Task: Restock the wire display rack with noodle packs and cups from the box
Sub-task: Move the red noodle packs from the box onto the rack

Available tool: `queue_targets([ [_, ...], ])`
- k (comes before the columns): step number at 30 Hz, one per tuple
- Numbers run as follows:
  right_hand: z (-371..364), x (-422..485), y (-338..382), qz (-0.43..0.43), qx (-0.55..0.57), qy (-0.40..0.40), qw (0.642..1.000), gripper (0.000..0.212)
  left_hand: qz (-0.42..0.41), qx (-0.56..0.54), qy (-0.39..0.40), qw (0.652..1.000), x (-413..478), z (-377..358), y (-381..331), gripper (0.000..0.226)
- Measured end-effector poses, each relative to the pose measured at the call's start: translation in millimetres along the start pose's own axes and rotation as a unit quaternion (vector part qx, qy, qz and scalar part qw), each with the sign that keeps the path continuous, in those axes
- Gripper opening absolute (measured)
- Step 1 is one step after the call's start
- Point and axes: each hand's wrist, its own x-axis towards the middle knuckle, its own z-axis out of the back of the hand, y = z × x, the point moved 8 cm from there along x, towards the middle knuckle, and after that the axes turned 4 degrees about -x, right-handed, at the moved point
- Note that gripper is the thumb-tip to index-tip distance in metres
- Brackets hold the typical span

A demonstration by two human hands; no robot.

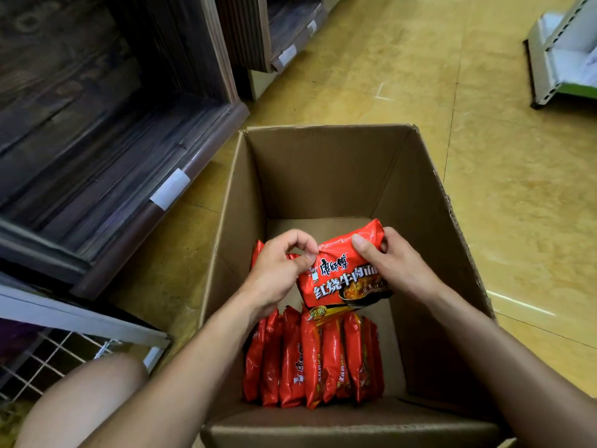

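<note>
Both hands on one pack, inside the box. Left hand [277,270] pinches the crimped top-left edge of a red glossy plastic noodle pack [339,279] between thumb and forefinger, other fingers loosely curled. Right hand [391,263] grips the top-right end, thumb flat across the printed face, fingers wrapped behind. Pack hangs tilted between them, above the floor of the open brown corrugated cardboard box [323,176], whose walls rise on every side of the hands.

Below the hands, nearer the body: row of matching red packs [310,360] standing on edge, pressed side to side.

Step in hand, as I read it: lifting this pack out for the white wire-grid display rack [64,357], well off to the left of the left hand, low down.

Handling notes (judgement): film looks slick and crinkly, likely over a brittle block. Carry the weight on the right hand's grip, not the pinched seam; lift straight up past the box wall; no squeezing
</note>
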Motion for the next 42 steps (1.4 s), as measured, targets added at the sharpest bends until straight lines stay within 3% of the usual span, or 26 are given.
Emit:
queue_targets([
  [3,-5.6,-2.8,-3.5,-0.020,0.072,0.030,0.997,0.068,0.034,-0.074,-0.019,0.996,4.4,5.6,10.5,0.037],
  [6,-11.9,-5.8,-5.4,-0.059,0.157,0.053,0.984,0.055,0.060,-0.147,-0.038,0.987,6.1,6.9,15.7,0.026],
  [9,-9.0,-4.7,-6.1,-0.066,0.189,0.027,0.979,0.041,0.072,-0.164,-0.067,0.982,6.6,10.5,20.5,0.017],
  [13,1.2,-4.5,-0.2,-0.038,0.155,-0.024,0.987,0.036,0.080,-0.060,-0.084,0.991,3.5,16.1,22.5,0.019],
  [19,13.1,-5.7,9.1,-0.005,0.124,-0.073,0.990,0.037,0.089,-0.012,-0.136,0.987,4.2,30.6,31.9,0.014],
  [22,28.8,-7.6,14.4,0.007,0.113,-0.122,0.986,0.037,0.133,0.121,-0.187,0.966,7.4,52.2,57.8,0.022],
  [27,41.4,-8.2,13.8,0.003,0.104,-0.149,0.983,0.038,0.260,0.248,-0.124,0.925,4.0,51.1,102.9,0.035],
  [32,36.5,-6.0,9.7,-0.005,0.105,-0.134,0.985,0.039,0.283,0.309,-0.099,0.903,1.6,42.4,108.5,0.051],
  [42,26.5,-5.9,3.9,-0.025,0.099,-0.106,0.989,0.035,0.282,0.366,-0.068,0.884,-5.6,38.8,112.1,0.052],
])
